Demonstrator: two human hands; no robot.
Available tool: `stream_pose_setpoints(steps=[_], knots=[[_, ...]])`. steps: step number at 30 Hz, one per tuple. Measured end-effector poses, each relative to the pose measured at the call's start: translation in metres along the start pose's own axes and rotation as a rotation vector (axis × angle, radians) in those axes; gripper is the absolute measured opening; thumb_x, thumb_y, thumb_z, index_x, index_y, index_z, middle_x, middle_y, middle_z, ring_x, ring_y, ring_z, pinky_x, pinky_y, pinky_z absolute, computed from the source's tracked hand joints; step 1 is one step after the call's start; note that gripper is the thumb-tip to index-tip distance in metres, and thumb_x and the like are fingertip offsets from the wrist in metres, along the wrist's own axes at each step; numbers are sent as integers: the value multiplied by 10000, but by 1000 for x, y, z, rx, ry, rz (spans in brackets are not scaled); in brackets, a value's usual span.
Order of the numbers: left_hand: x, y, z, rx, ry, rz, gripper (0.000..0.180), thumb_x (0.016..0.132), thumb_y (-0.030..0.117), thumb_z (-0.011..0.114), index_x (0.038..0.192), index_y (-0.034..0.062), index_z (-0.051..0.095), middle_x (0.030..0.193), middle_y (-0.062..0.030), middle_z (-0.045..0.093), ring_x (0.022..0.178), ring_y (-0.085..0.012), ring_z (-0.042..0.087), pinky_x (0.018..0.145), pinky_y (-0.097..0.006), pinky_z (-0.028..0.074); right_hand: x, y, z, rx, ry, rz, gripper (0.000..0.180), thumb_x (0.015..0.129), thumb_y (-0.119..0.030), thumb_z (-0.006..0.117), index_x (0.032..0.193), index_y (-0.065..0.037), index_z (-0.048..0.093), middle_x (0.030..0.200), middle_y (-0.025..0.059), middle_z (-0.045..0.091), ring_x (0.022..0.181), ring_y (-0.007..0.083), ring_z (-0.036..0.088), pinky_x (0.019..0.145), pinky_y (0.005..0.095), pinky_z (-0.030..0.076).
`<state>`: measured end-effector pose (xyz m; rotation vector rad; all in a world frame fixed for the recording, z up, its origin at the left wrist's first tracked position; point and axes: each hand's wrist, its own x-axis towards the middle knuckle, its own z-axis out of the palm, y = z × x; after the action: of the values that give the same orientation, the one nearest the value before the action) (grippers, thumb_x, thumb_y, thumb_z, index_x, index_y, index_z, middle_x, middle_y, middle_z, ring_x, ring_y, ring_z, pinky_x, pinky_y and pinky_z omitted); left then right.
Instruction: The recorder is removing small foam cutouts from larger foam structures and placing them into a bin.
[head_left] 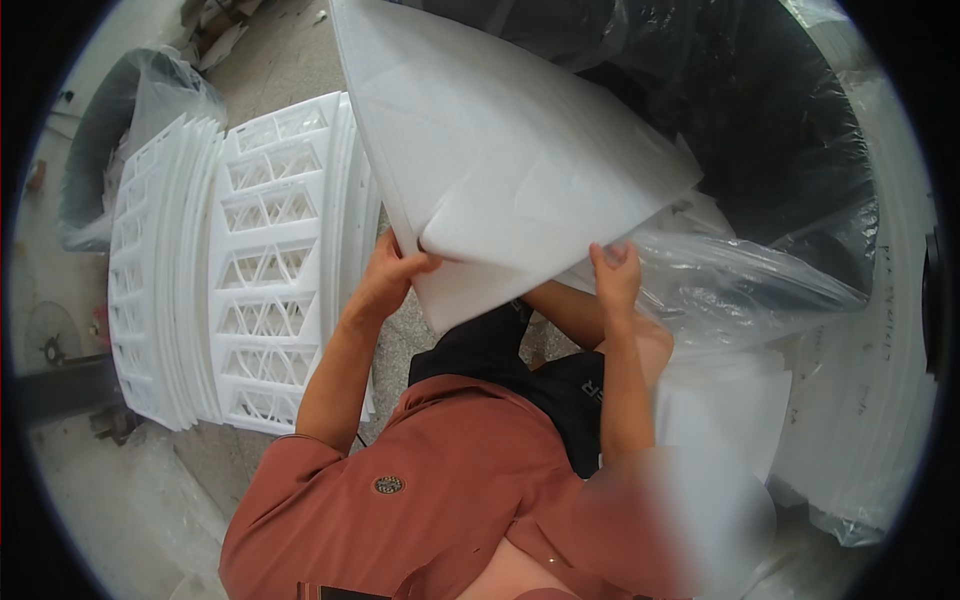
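Note:
A large white foam sheet is tilted up in front of me, its near corner pointing down toward my lap. My left hand is closed on the sheet's left edge, with the thumb lying over its face. At the right edge, my right hand pinches the sheet between thumb and curled fingers. Near the left thumb the surface has a small dark gap or fold, too unclear to tell which. Much of what lies behind the sheet is hidden by it.
Stacks of white foam panels with rows of cut-out openings stand at my left. A big clear plastic bag spreads at the right, beside a stack of plain white sheets. Plastic-wrapped sheets line the far right. A fan stands at far left.

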<state>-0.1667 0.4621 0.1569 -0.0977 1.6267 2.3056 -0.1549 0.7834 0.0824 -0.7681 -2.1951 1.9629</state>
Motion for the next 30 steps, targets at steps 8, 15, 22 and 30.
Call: stream_pose_setpoints(steps=[8,15,22,30], knots=[[-21,-24,29,113,-86,-130,571,719,33,668,1249,-34,465,1118,-80,597,1017,-167,577,898,-320,461,-76,-88,67,-532,-412,-769,1092,514,-309,908,1403,-23,342,1436,241,334,1337,411,328,1105,440,301],[-11,-28,43,54,160,14,384,745,-17,634,1118,-37,543,976,-90,643,886,-172,612,810,-299,491,-65,-55,65,-241,-430,-683,778,646,-161,847,1312,-9,473,1260,233,546,1179,372,537,967,366,461],[-4,-18,38,-153,131,55,386,707,-111,524,1082,-19,511,787,-101,619,712,-182,597,669,-294,489,-10,-40,29,412,-235,38,235,908,-179,606,1044,13,621,912,77,672,780,136,627,696,255,515],[-14,-12,42,-114,133,124,529,714,-141,504,1215,13,430,972,-134,611,841,-198,624,659,-291,502,13,-71,6,336,206,-278,232,914,-112,585,1105,18,560,1020,82,641,859,134,621,731,234,498]])
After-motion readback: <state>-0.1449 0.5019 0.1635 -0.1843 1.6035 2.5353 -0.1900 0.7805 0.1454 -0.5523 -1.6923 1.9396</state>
